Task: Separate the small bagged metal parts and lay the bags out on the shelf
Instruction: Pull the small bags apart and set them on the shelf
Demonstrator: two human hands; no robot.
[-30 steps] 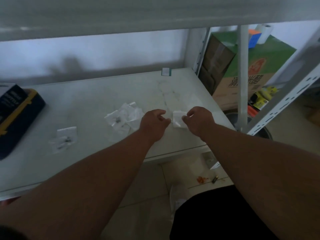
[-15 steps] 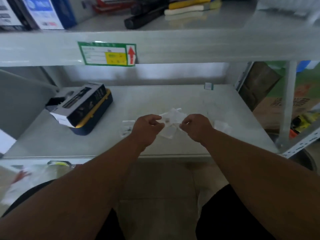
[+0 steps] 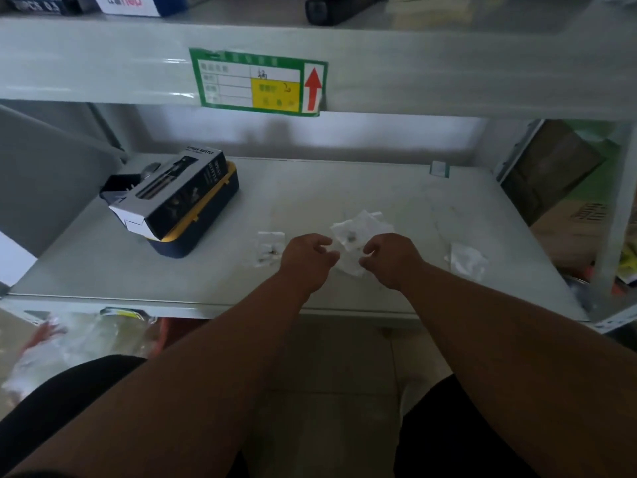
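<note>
A cluster of small clear bags (image 3: 358, 226) holding dark metal parts lies mid-shelf on the grey shelf board (image 3: 344, 188). My left hand (image 3: 305, 260) and my right hand (image 3: 391, 258) sit side by side at its near edge. Both have curled fingers, and their fingertips pinch a bag (image 3: 348, 265) of the cluster between them. One single bag (image 3: 270, 248) rests flat just left of my left hand. Another single bag (image 3: 465, 258) lies to the right of my right hand.
A black spray-bottle box on a blue and yellow case (image 3: 179, 198) stands at the shelf's left. A small white tag (image 3: 439, 168) sits at the back right. The upper shelf beam with a green label (image 3: 256, 82) hangs overhead. Cardboard boxes (image 3: 565, 188) stand to the right.
The view swung left and up from the shelf's right end. One bag now lies at the right, and both hands have come to the middle cluster and taken hold of a bag.
</note>
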